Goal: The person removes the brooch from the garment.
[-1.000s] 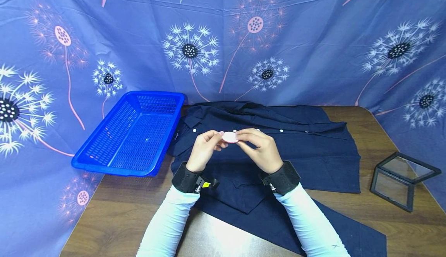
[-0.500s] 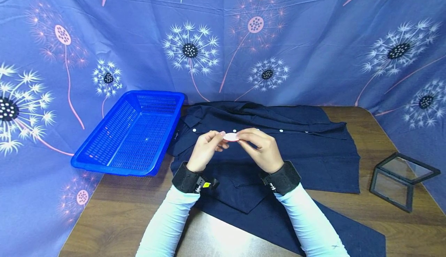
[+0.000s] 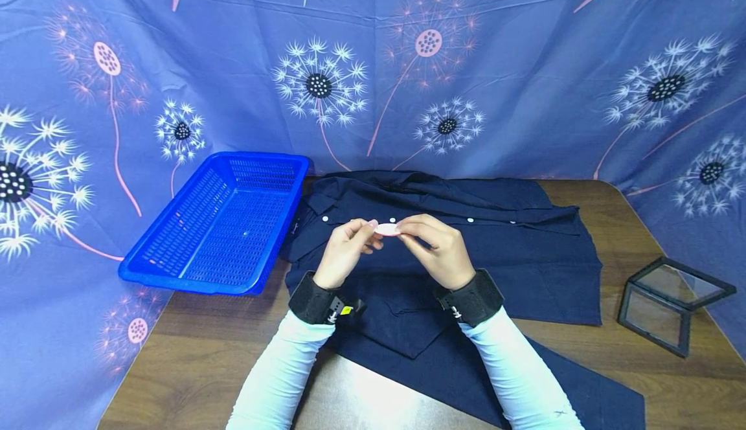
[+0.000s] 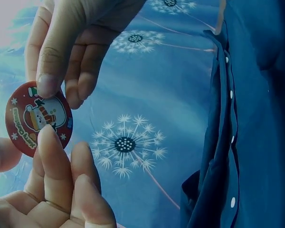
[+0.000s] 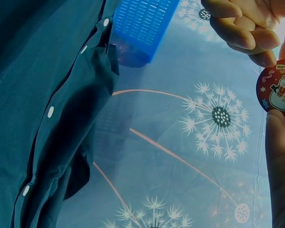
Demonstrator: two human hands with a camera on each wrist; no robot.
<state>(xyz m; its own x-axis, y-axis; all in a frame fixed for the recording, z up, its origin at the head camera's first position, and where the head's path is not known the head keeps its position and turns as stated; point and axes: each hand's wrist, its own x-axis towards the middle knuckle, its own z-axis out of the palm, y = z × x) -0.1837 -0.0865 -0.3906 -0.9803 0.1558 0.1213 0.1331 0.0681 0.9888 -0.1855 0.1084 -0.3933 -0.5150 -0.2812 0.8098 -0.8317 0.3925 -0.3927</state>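
Between both hands is a small round disc [image 3: 387,229], pale on the side seen in the head view. Its other face is red, with a snowman and "Merry Christmas" lettering; the disc [image 4: 20,111] shows this in the left wrist view. In the right wrist view the disc [image 5: 282,97] is cut off by the frame edge. My left hand [image 3: 340,254] pinches the disc's left edge, and my right hand [image 3: 440,248] pinches the right edge. Under the hands a dark navy button shirt [image 3: 524,261] lies spread on the wooden table [image 3: 192,359].
To the left stands a blue plastic basket [image 3: 233,229] with perforated sides. A black-framed clear hinged case [image 3: 670,304] lies unfolded at the right of the table. Behind everything hangs a blue curtain [image 3: 524,80] with dandelion prints.
Both hands keep their pinch on the disc and stay nearly in place. The disc looks slightly thinner now, tilted a little more edge-on to the head view.
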